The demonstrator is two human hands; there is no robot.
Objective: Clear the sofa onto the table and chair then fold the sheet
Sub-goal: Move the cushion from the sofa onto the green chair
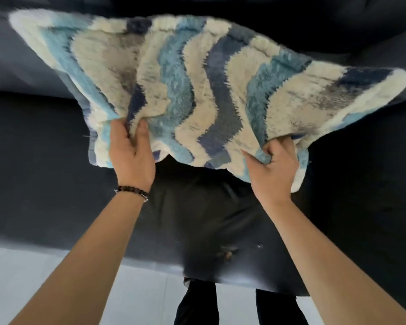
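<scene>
A fluffy cushion (197, 85) with wavy white, light-blue and navy stripes is held up above the dark sofa seat (45, 172). My left hand (133, 151) pinches its near edge on the left, thumb on top, a beaded bracelet on the wrist. My right hand (273, 170) grips the near edge on the right, bunching the fabric. The cushion's far corners spread out toward the sofa back (314, 24). No sheet is in view.
The sofa's front edge (56, 245) runs across the lower part of the view, with pale floor tiles (33, 289) below it. My dark trouser legs (197, 308) stand against the sofa front. A small worn patch (227, 253) marks the seat edge.
</scene>
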